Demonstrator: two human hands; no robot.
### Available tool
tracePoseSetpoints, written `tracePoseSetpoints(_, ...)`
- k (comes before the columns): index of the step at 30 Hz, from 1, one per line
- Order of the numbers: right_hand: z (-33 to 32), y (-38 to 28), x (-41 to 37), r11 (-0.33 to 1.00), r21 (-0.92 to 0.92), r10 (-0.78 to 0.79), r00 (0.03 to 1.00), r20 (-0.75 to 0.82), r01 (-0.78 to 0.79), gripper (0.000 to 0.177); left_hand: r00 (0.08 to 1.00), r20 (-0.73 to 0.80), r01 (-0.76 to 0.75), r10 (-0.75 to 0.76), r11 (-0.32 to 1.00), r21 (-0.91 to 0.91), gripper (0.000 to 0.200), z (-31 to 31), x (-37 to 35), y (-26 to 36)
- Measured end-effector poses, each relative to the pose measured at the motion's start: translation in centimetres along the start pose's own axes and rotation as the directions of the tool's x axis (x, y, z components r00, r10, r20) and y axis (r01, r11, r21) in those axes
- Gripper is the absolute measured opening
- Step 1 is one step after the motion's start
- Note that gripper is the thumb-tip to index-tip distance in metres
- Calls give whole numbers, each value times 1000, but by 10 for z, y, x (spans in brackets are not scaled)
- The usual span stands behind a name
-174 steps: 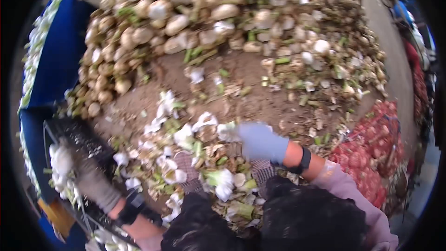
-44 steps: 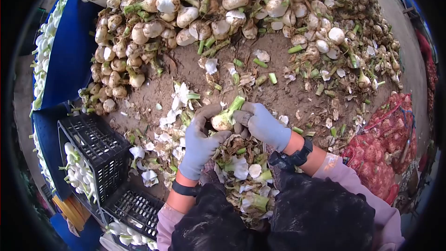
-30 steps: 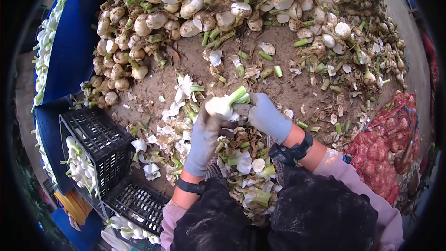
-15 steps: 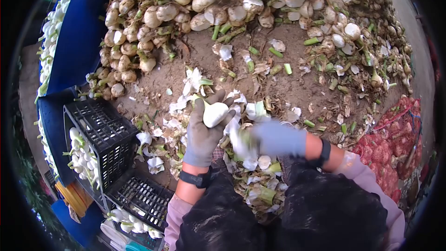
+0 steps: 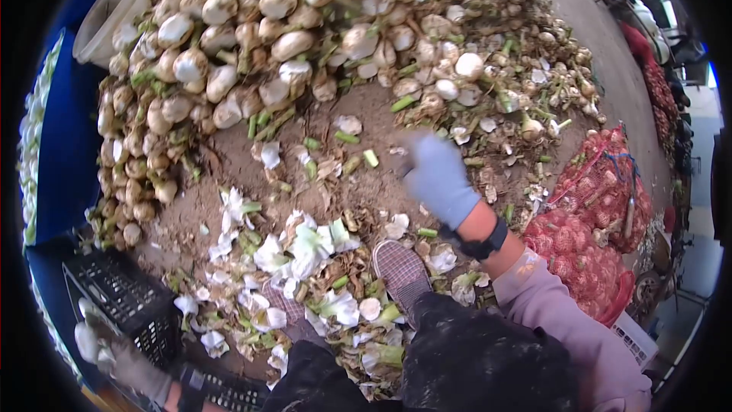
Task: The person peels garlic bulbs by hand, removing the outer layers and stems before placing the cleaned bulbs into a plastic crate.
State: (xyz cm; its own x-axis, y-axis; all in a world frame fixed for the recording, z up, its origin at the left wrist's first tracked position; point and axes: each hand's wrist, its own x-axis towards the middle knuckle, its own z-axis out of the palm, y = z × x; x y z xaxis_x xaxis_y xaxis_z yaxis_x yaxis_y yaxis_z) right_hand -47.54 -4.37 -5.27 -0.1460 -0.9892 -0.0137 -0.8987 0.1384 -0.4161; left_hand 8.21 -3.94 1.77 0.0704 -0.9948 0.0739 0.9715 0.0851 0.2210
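My left hand [image 5: 137,366], in a grey glove, is at the lower left beside the black crate [image 5: 122,290]. White peeled bulbs [image 5: 88,339] are at its fingertips; blur hides whether it grips one. Out over the soil, my right hand [image 5: 441,181], in a light blue glove, reaches toward the heap of unpeeled bulbs [image 5: 293,46]. Its fingers are smeared by motion, and nothing can be made out in them. Peeled white skins [image 5: 305,248] and cut green stem pieces [image 5: 370,158] lie on the ground below and left of it.
Red mesh sacks of bulbs [image 5: 583,248] stand at the right. A white bucket [image 5: 114,15] is at the upper left, by blue crates [image 5: 69,137] holding white bulbs. My shoes [image 5: 400,267] are among the skins. Vehicles or carts show at the far upper right.
My left hand has moved from the centre down to the crate at the left; the white bulb is no longer at the centre. My right hand has moved up and forward. The view has shifted right.
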Motion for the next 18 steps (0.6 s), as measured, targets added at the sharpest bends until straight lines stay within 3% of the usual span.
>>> tracePoseSetpoints(1, -2, 32, 11, 973, -225, 22, 990, -140, -53, 36, 998, 42, 47, -47, 999, 14, 54, 8, 0, 10)
tracePoseSetpoints(2, -4, 60, 22, 898, -417, 23, 961, -277, -141, 45, 991, 77, 101, -112, 985, 143, 60, 10, 0, 10)
tracePoseSetpoints(4, -13, 84, 46, 868, -454, 71, 955, -289, -202, 51, 951, 107, 222, -292, 878, 424, 60, -2, 9, -35)
tracePoseSetpoints(6, 7, 105, 63, 768, -520, 351, 924, -149, -375, 48, 973, -215, 227, -80, 482, 846, 53, -18, 1, -107)
tracePoseSetpoints(7, 7, 110, 62, 763, -521, 354, 922, -157, -382, 48, 977, -172, 213, -129, 468, 858, 48, -16, 1, -153)
tracePoseSetpoints(8, 7, 112, 60, 808, -409, 386, 906, -176, -424, 47, 976, -132, 199, -175, 455, 868, 44, -13, 1, -191)
tracePoseSetpoints(9, 6, 114, 61, 843, -287, 414, 889, -194, -455, 46, 939, -288, 342, -190, 393, 854, 42, -16, 3, -212)
tracePoseSetpoints(10, 6, 117, 61, 843, -289, 408, 890, -204, -453, 46, 880, -433, 474, -194, 333, 815, 41, -20, 4, -228)
tracePoseSetpoints(12, 7, 124, 53, 900, -228, 407, 905, 126, -372, 37, 839, -452, 529, -303, 260, 808, 38, -22, -4, -258)
tracePoseSetpoints(14, 17, 124, 40, 895, -221, 420, 899, 125, -388, 28, 771, -461, 559, -439, 118, 821, 33, -24, -10, -276)
tracePoseSetpoints(16, 26, 135, 37, 852, -29, 524, 852, 14, -523, 29, 694, -472, 543, -544, -35, 839, 33, -42, -16, -278)
tracePoseSetpoints(17, 24, 136, 32, 842, 65, 538, 842, -37, -536, 41, 714, -438, 472, -546, -87, 877, 35, -49, -20, -279)
tracePoseSetpoints(18, 24, 135, 26, 839, 61, 543, 839, -27, -540, 41, 708, -448, 481, -546, -92, 872, 35, -51, -25, -276)
